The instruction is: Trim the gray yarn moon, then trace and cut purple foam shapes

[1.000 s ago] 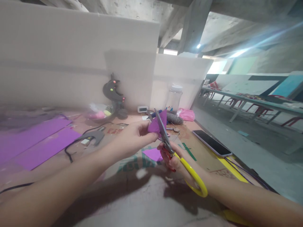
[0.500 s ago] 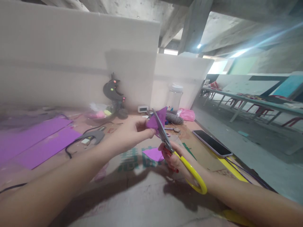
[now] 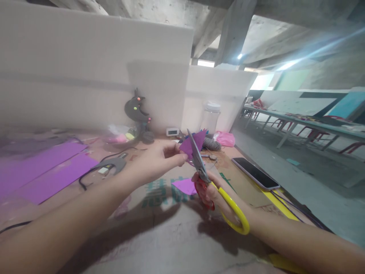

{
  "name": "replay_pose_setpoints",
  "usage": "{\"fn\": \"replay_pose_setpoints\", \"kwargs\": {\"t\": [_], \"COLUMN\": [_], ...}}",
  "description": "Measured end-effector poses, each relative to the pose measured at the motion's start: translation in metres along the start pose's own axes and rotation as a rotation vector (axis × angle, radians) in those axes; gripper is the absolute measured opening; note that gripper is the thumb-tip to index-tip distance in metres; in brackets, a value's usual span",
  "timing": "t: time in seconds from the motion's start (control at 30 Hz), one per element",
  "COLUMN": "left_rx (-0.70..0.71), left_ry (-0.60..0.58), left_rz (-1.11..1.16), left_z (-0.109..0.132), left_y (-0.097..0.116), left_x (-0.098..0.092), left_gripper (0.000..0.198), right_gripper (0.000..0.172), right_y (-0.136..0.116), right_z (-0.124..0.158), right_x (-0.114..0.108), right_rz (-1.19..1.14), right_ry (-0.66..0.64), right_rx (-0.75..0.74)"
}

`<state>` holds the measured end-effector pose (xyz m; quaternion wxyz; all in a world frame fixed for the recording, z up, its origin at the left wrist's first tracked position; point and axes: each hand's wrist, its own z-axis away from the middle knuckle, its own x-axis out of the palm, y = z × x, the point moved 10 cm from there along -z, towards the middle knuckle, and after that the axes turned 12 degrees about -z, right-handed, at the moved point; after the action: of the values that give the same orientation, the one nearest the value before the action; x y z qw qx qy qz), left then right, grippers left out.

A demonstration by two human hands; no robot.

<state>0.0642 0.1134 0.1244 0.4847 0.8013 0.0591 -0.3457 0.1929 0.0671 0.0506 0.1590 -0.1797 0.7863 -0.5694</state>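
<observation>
A small piece of purple paper (image 3: 186,147) is pinched between the thumb and fingers of my left hand (image 3: 162,163), held above the table. My right hand (image 3: 215,194) grips a pair of scissors (image 3: 200,167) with yellow and red handles. The blades point up and away from me, crossing in front of the purple paper, with part of it showing on either side. Below, a purple paper scrap (image 3: 184,186) lies on the cardboard (image 3: 159,224), partly hidden by the right hand.
Purple sheets (image 3: 57,171) lie at left beside a grey cable device (image 3: 115,166). Behind stand a dark crescent-shaped figure (image 3: 134,109), a small white digital clock (image 3: 172,132) and a clear jar (image 3: 210,118). Grey yarn (image 3: 211,144), a pink bag (image 3: 225,138) and a phone (image 3: 255,173) are at right.
The purple paper has turned slightly, its tip now leaning further right. The scissor blades look closer together, while both hands stay in nearly the same place.
</observation>
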Motion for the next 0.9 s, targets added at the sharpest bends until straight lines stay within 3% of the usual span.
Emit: {"fn": "replay_pose_setpoints", "kwargs": {"t": [0.23,0.4,0.73,0.9], "left_rx": [0.041,0.035,0.026,0.033], "left_ry": [0.063,0.022,-0.026,-0.003], "left_rz": [0.114,0.178,0.149,0.016], "left_z": [0.000,0.003,0.004,0.004], "left_y": [0.005,0.009,0.009,0.010], "left_x": [0.002,0.011,0.010,0.002], "left_gripper": [0.019,0.011,0.009,0.010], "right_gripper": [0.054,0.057,0.060,0.056], "right_y": [0.007,0.002,0.003,0.001], "right_z": [0.002,0.003,0.003,0.002], "right_x": [0.003,0.002,-0.003,-0.003], "right_rz": [-0.068,-0.029,0.009,0.040], "right_ry": [-0.043,-0.029,0.024,0.033], "right_rx": [0.007,-0.045,-0.061,-0.017]}}
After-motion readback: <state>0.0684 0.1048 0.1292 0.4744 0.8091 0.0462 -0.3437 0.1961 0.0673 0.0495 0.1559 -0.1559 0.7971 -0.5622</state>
